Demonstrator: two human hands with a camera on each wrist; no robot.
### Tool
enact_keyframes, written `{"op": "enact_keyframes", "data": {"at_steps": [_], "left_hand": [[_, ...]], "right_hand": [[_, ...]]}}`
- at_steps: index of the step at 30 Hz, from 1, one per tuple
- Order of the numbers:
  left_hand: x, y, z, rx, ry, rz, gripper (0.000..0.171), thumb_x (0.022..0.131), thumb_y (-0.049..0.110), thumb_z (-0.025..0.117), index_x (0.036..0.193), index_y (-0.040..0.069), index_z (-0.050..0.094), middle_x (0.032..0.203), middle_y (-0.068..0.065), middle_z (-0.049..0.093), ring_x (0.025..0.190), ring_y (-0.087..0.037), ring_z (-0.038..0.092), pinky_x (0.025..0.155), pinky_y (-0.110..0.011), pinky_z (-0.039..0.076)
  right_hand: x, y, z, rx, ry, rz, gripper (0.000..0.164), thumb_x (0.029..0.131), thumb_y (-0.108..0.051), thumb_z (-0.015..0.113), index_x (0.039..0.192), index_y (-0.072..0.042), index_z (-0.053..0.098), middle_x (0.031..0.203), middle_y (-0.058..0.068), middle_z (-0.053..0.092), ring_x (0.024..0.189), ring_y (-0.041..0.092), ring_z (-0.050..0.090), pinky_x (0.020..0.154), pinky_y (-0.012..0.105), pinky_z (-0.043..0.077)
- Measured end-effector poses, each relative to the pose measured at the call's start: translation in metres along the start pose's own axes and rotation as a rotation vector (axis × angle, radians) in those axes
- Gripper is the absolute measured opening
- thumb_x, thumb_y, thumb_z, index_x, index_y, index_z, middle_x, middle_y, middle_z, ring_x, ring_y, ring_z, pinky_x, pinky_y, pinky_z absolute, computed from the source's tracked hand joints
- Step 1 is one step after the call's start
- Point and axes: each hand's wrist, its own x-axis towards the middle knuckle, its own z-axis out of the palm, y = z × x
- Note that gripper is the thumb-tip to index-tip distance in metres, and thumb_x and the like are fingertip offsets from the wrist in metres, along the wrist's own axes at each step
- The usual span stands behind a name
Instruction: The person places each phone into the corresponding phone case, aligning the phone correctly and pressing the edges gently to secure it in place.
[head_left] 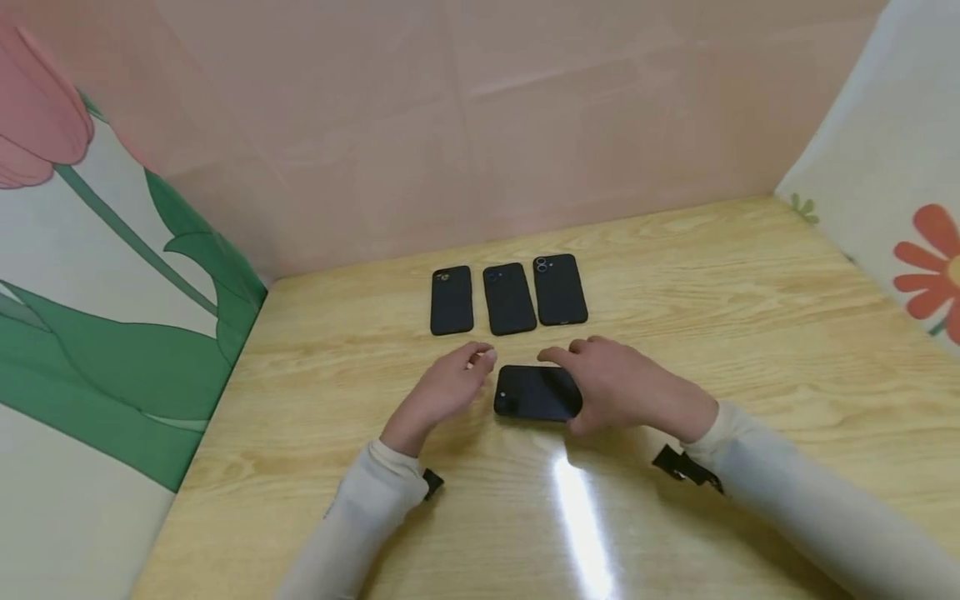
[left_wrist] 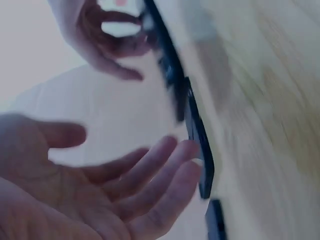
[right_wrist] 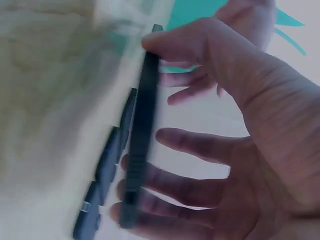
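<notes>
My right hand (head_left: 618,387) grips a black phone (head_left: 532,393) by its two long edges, thumb on the near edge and fingers on the far one. In the right wrist view the phone (right_wrist: 142,120) appears edge-on between thumb and fingertips. The phone lies crosswise to the row behind it, a small round spot near its left end. Just left of it, my left hand (head_left: 452,383) hovers with fingers loosely bent and holds nothing. In the left wrist view that left hand (left_wrist: 115,185) has its fingers spread and relaxed, apart from the phone.
Behind the hands, three black phones lie in a row, camera side up: a left one (head_left: 452,302), a middle one (head_left: 510,300) and a right one (head_left: 560,290). The wooden table (head_left: 315,375) meets a pink cloth (head_left: 465,125) at the back and flowered cloths at both sides.
</notes>
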Motion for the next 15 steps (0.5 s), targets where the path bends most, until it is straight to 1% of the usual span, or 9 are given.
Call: {"op": "enact_keyframes", "data": {"at_steps": [3, 4, 6, 8, 10, 11, 12, 13, 15], "left_hand": [[0.001, -0.001, -0.003, -0.407, -0.029, -0.051, 0.053, 0.107, 0.044, 0.035, 0.144, 0.008, 0.048, 0.131, -0.013, 0.058, 0.109, -0.026, 0.063, 0.091, -0.043, 0.054], [0.001, -0.002, -0.004, -0.553, -0.058, -0.065, 0.055, 0.107, 0.045, 0.034, 0.144, 0.006, 0.047, 0.131, -0.013, 0.057, 0.108, -0.026, 0.063, 0.090, -0.042, 0.055], [0.001, -0.002, -0.004, -0.826, -0.161, -0.096, 0.061, 0.106, 0.049, 0.032, 0.146, 0.005, 0.046, 0.133, -0.013, 0.056, 0.109, -0.024, 0.063, 0.091, -0.043, 0.055], [0.001, -0.002, -0.002, -1.066, -0.302, -0.128, 0.067, 0.104, 0.056, 0.029, 0.149, 0.007, 0.042, 0.140, -0.011, 0.053, 0.119, -0.027, 0.060, 0.099, -0.051, 0.052], [0.000, -0.002, 0.001, -1.235, -0.434, -0.153, 0.070, 0.103, 0.061, 0.027, 0.153, 0.012, 0.036, 0.150, -0.011, 0.047, 0.133, -0.033, 0.052, 0.107, -0.063, 0.040], [0.000, -0.002, 0.003, -1.288, -0.479, -0.161, 0.070, 0.102, 0.062, 0.025, 0.154, 0.015, 0.033, 0.154, -0.010, 0.043, 0.138, -0.036, 0.046, 0.109, -0.067, 0.033], [-0.001, -0.001, 0.005, -1.323, -0.499, -0.158, 0.069, 0.102, 0.062, 0.024, 0.154, 0.017, 0.032, 0.156, -0.011, 0.040, 0.142, -0.038, 0.041, 0.109, -0.070, 0.026], [-0.001, 0.000, 0.006, -1.349, -0.500, -0.153, 0.067, 0.103, 0.061, 0.023, 0.153, 0.018, 0.033, 0.158, -0.011, 0.037, 0.144, -0.040, 0.037, 0.110, -0.071, 0.024], [-0.002, 0.002, 0.009, -1.377, -0.467, -0.145, 0.060, 0.105, 0.056, 0.023, 0.149, 0.018, 0.036, 0.159, -0.013, 0.035, 0.147, -0.040, 0.033, 0.111, -0.071, 0.021]], "right_hand": [[-0.006, -0.004, -0.010, -0.003, 0.119, -0.018, 0.090, 0.061, -0.041, 0.089, 0.139, -0.016, 0.052, 0.117, 0.013, 0.066, 0.100, 0.031, 0.063, 0.073, 0.045, 0.055], [-0.008, -0.005, -0.012, -0.001, 0.152, -0.023, 0.090, 0.060, -0.041, 0.089, 0.138, -0.016, 0.053, 0.117, 0.012, 0.066, 0.099, 0.030, 0.063, 0.070, 0.043, 0.054], [-0.012, -0.007, -0.017, 0.006, 0.215, -0.042, 0.090, 0.058, -0.042, 0.089, 0.137, -0.016, 0.054, 0.117, 0.011, 0.067, 0.096, 0.027, 0.062, 0.066, 0.040, 0.052], [-0.015, -0.009, -0.018, 0.025, 0.258, -0.066, 0.091, 0.056, -0.041, 0.089, 0.136, -0.016, 0.054, 0.116, 0.010, 0.067, 0.092, 0.025, 0.061, 0.064, 0.037, 0.049], [-0.016, -0.011, -0.019, 0.043, 0.282, -0.085, 0.092, 0.056, -0.042, 0.088, 0.136, -0.016, 0.053, 0.116, 0.010, 0.067, 0.091, 0.023, 0.060, 0.063, 0.035, 0.048], [-0.017, -0.012, -0.019, 0.051, 0.290, -0.093, 0.092, 0.055, -0.042, 0.088, 0.137, -0.016, 0.053, 0.116, 0.010, 0.067, 0.091, 0.022, 0.060, 0.063, 0.034, 0.048], [-0.017, -0.013, -0.019, 0.062, 0.296, -0.097, 0.092, 0.055, -0.042, 0.087, 0.137, -0.016, 0.053, 0.115, 0.009, 0.067, 0.090, 0.022, 0.059, 0.062, 0.033, 0.048], [-0.017, -0.013, -0.019, 0.069, 0.303, -0.101, 0.092, 0.055, -0.042, 0.087, 0.136, -0.016, 0.053, 0.114, 0.009, 0.067, 0.091, 0.022, 0.059, 0.063, 0.033, 0.047], [-0.017, -0.012, -0.018, 0.075, 0.319, -0.105, 0.092, 0.055, -0.041, 0.086, 0.137, -0.016, 0.052, 0.113, 0.007, 0.066, 0.093, 0.022, 0.058, 0.064, 0.033, 0.048]]}}
